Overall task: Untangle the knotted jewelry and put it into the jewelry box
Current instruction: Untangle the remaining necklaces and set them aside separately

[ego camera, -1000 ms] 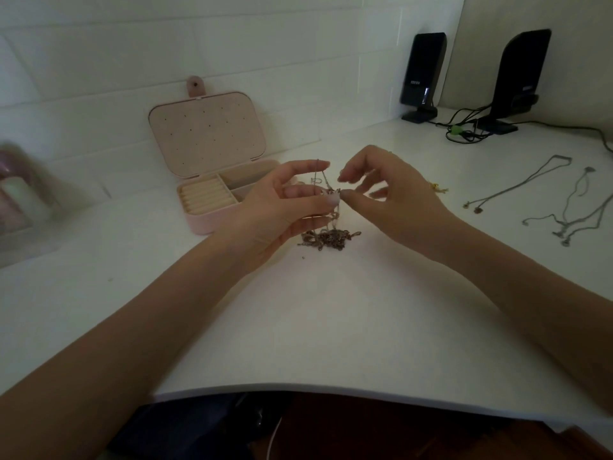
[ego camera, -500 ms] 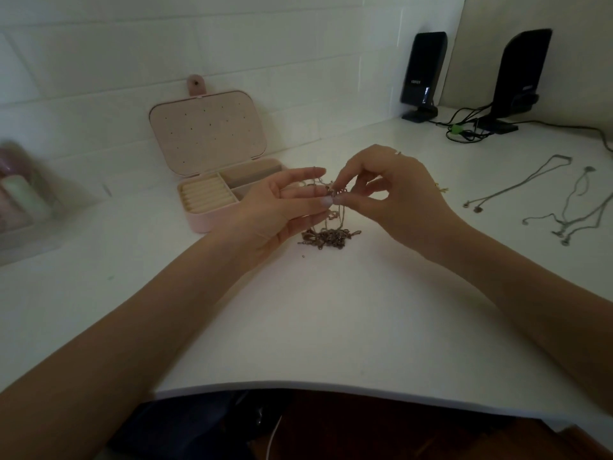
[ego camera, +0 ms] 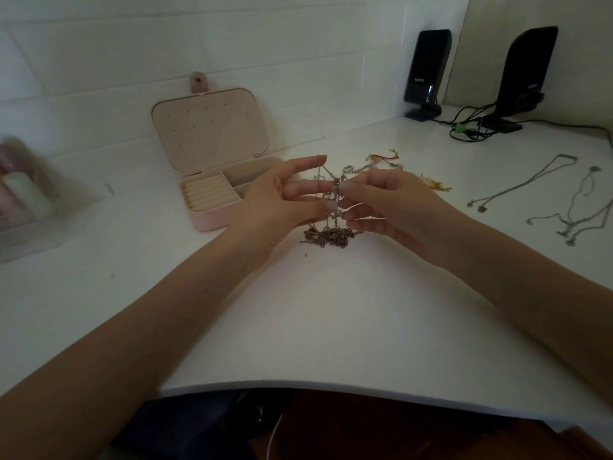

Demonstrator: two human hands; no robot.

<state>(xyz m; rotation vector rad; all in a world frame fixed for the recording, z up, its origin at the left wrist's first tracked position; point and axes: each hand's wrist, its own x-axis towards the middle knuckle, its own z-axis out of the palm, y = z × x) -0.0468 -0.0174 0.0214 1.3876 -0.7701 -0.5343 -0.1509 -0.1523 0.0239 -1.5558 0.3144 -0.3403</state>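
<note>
Jewelry box [ego camera: 212, 207] left of tangle [ego camera: 328, 235]; necklaces [ego camera: 570, 207] right.

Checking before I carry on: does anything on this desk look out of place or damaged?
Nothing looks damaged. The tangled metal chains sit knotted between both hands, partly lifted. The open pink jewelry box holds no chain in view.

Both forearms extend forward and converge at mid-frame, bare to the lower edge. Left hand [ego camera: 285, 200]: palm turned inward, index finger extended straight, remaining fingers loosely bent, thumb tip meeting the opposite hand. Right hand [ego camera: 394, 200]: fingers curled inward, thumb and forefinger pinched together close against the left fingertips.
</note>
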